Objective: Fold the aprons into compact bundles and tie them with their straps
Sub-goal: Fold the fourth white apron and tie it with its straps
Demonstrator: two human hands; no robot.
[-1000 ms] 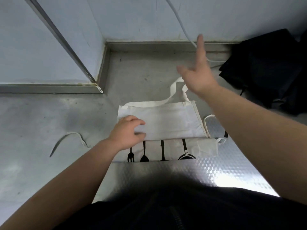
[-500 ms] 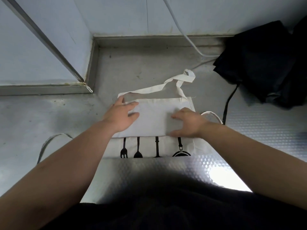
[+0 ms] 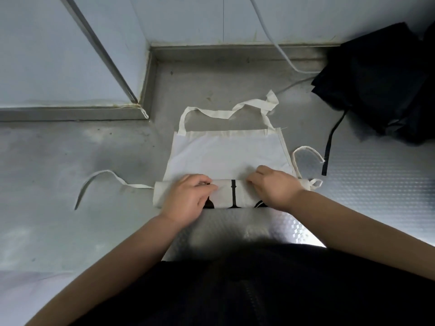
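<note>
A cream apron (image 3: pixel 226 154) with black utensil prints lies on the steel counter (image 3: pixel 58 175). Its near edge is rolled into a tube. My left hand (image 3: pixel 188 198) grips the left part of that roll and my right hand (image 3: pixel 273 189) grips the right part, fingers curled over the fold. The neck loop (image 3: pixel 226 112) lies beyond the apron's far edge. One waist strap (image 3: pixel 98 182) trails off to the left, the other (image 3: pixel 306 158) loops at the right.
A pile of black aprons (image 3: pixel 381 85) sits at the far right, one black strap (image 3: pixel 332 142) hanging toward me. A white cable (image 3: pixel 277 48) runs down the back wall. A raised steel ledge (image 3: pixel 70 111) borders the left. A textured mat (image 3: pixel 376 184) covers the counter's right side.
Both hands came from flat on the folded panel back to the apron's near edge and rolled it up. One second ago my right hand was raised near the neck loop.
</note>
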